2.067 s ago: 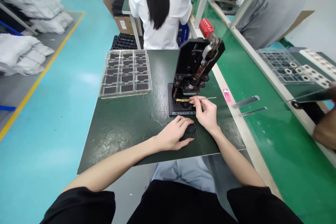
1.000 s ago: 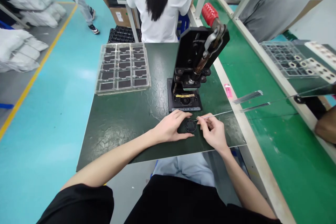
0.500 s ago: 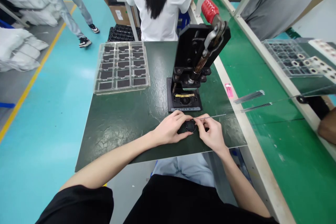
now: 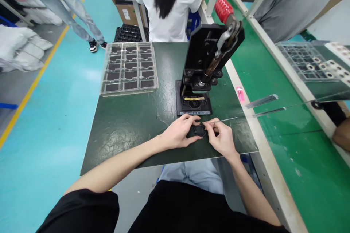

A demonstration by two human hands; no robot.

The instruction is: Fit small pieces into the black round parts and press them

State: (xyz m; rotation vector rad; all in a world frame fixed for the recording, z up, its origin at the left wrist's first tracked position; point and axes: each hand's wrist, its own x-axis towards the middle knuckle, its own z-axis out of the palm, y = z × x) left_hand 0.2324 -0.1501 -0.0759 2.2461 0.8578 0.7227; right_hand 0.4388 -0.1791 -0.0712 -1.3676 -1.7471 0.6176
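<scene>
Covering most of the round black piece, the left hand curls over it, fingers pressing down, so its face is hard to make out. The right hand pinches a thin metal rod, tip right at the piece, on the dark green surface just before the hand press. Lettering on the press base is too small to read!

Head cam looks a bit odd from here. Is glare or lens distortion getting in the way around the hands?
Head view: light glints in crinkled streaks off the dark green mat, and pale glare lies on the blue floor. The wide lens stretches the forearms and bends the frame's edges. The left hand, right hand and thin metal rod still read clearly.
</scene>
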